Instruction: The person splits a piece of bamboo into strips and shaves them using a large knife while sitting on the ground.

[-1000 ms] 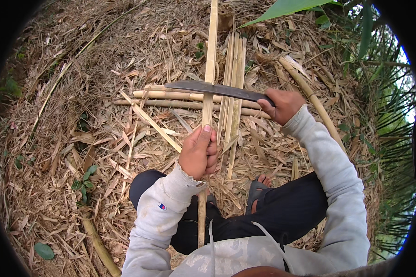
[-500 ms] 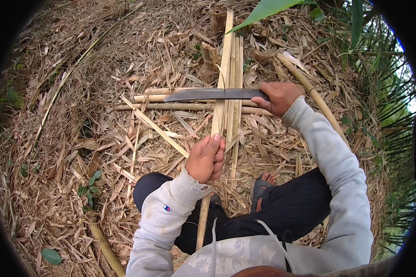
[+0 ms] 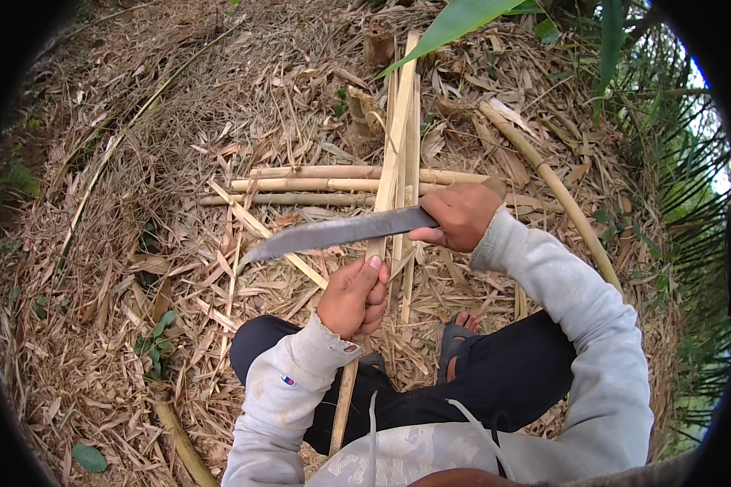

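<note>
My left hand (image 3: pixel 354 298) is closed around a long split bamboo strip (image 3: pixel 391 166), thumb on top. The strip slants from beside my left thigh up to the far litter, and its lower end comes out below my wrist. My right hand (image 3: pixel 461 216) grips a machete (image 3: pixel 341 230) by its handle, most of which the fingers hide. The dark blade points left and crosses over the strip, a little beyond my left hand. Whether its edge touches the strip, I cannot tell. More split strips (image 3: pixel 412 138) lie just right of the held one.
Several bamboo poles (image 3: pixel 300 185) lie crosswise under the strips. Cut bamboo stumps (image 3: pixel 364 109) stand beyond. A longer pole (image 3: pixel 556 183) curves along the right, and a green leaf (image 3: pixel 463 28) hangs in at the top. Dry leaves and shavings (image 3: pixel 170 268) cover the ground around my sandalled feet.
The machete has come down the strip toward my left hand, its tip swinging nearer to me. My left hand has shifted slightly nearer and left, still holding the strip, which tilts more.
</note>
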Tool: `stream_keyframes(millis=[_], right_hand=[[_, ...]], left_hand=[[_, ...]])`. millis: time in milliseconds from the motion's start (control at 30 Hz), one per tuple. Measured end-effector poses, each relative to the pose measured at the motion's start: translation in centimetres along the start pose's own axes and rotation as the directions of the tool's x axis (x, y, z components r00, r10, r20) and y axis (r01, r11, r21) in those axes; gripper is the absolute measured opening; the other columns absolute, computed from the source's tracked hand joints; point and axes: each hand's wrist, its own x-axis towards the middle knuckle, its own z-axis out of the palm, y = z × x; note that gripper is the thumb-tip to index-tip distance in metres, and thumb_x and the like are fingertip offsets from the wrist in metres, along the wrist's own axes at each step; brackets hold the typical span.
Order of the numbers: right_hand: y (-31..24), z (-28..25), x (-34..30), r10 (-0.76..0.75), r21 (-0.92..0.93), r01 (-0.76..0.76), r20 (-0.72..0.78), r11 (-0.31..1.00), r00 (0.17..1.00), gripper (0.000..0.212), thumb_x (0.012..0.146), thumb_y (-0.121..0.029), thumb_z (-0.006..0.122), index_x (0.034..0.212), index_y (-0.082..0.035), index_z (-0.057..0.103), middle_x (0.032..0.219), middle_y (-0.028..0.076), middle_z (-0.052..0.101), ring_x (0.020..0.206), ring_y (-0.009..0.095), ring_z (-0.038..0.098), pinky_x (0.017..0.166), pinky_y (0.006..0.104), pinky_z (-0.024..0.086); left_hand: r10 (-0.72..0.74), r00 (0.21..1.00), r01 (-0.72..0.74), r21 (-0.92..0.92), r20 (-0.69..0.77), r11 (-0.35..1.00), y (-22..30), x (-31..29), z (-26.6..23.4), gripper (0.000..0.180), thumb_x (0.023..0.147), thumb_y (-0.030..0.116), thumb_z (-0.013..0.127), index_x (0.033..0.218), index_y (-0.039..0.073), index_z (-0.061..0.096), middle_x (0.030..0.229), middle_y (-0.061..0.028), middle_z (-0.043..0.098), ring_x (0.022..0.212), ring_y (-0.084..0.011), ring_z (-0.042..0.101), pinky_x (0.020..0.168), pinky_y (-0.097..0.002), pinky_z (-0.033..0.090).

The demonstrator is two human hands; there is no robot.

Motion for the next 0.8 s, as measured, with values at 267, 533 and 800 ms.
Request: stream_keyframes(millis=[267,533,800], right_hand=[[12.5,2.3,-6.4,0.563,-0.195,-0.562,-0.052,0.804,0.824,0.056,0.094,-0.06,0.038,0.082,-0.008,0.056,0.061,0.013,0.06,0.056,0.032,0.061,0.052,0.0429,0.049],[15.4,1.9,-5.5,0.691,-0.159,-0.683,-0.008,0.713,0.723,0.053,0.094,-0.058,0.042,0.089,-0.008,0.059,0.081,0.015,0.066,0.075,0.037,0.064,0.063,0.0474,0.049],[19.5,4.0,-8.9,0.938,0.006,-0.939,-0.046,0.344,0.343,0.08,0.091,-0.071,0.025,0.091,-0.005,0.07,0.083,0.023,0.066,0.087,0.039,0.062,0.081,0.0449,0.047]], left_hand=[[-0.097,0.992,0.095,0.028,0.079,0.995,-2.4,0.9,-0.6,0.027,0.102,0.033,0.04,0.088,0.012,0.045,0.057,0.0063,0.032,0.038,-0.0047,0.022,0.034,-0.0229,0.018],[-0.167,0.978,0.163,0.044,0.127,0.986,-2.6,-1.3,-0.5,0.028,0.103,0.033,0.039,0.088,0.011,0.045,0.057,0.0057,0.028,0.039,-0.005,0.022,0.034,-0.0227,0.017],[-0.05,0.994,0.052,-0.025,0.093,0.998,-3.0,-0.6,-0.7,0.029,0.103,0.034,0.037,0.092,0.009,0.047,0.056,0.0049,0.029,0.038,-0.005,0.02,0.035,-0.022,0.02]])
